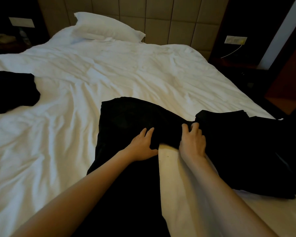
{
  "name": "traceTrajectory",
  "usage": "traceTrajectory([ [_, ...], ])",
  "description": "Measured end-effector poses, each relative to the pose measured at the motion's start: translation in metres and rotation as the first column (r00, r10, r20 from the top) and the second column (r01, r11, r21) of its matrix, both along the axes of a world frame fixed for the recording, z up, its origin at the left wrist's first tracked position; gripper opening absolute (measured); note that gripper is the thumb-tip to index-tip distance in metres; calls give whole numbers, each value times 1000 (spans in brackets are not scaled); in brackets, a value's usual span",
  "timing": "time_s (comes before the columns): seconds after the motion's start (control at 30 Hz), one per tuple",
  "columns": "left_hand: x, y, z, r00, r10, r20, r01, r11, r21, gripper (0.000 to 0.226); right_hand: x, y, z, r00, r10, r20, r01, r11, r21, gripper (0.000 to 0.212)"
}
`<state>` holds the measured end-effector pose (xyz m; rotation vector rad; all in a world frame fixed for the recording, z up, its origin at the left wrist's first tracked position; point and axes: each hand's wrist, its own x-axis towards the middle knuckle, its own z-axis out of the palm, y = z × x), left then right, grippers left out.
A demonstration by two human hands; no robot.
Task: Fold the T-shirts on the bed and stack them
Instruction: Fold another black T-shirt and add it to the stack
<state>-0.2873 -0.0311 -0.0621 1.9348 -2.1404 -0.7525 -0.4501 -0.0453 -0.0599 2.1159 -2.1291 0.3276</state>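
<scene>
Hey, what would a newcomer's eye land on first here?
The black fabric T-shirt spread in the middle foreground, with the left hand pressing flat on it and the right hand pinching its edge. A pile of black garments lies at right, another black garment far left, all on the rumpled white duvet.

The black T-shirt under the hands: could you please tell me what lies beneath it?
White bedding shows beside the black T-shirt and in the gap between the left hand and right hand. Whatever lies directly beneath the cloth is covered.
</scene>
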Motion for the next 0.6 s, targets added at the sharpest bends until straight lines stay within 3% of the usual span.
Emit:
traceTrajectory([
  [0.13, 16, 37, 8, 989, 86, -122, -82, 996, 40, 83, 18, 36, -8, 940, 189, 284, -194, 981, -10, 36],
  [0.27, 26, 80, 8, 983, 159, -97, -159, 987, 15, 65, 40, 75, -26, 669, 127, 732, -280, 956, 90, 20],
  [0.33, 31, 101, 11, 984, 159, -78, -159, 987, 19, 52, 46, 91, -34, 622, 94, 777, -243, 967, 78, 16],
  [0.47, 41, 135, 15, 989, 144, -20, -142, 988, 62, 27, 47, 115, -34, 671, 25, 741, -111, 992, 67, 15],
  [0.6, 49, 160, 24, 981, 139, 134, -146, 989, 40, 28, 48, 131, -25, 602, -4, 799, -104, 991, 83, 14],
])
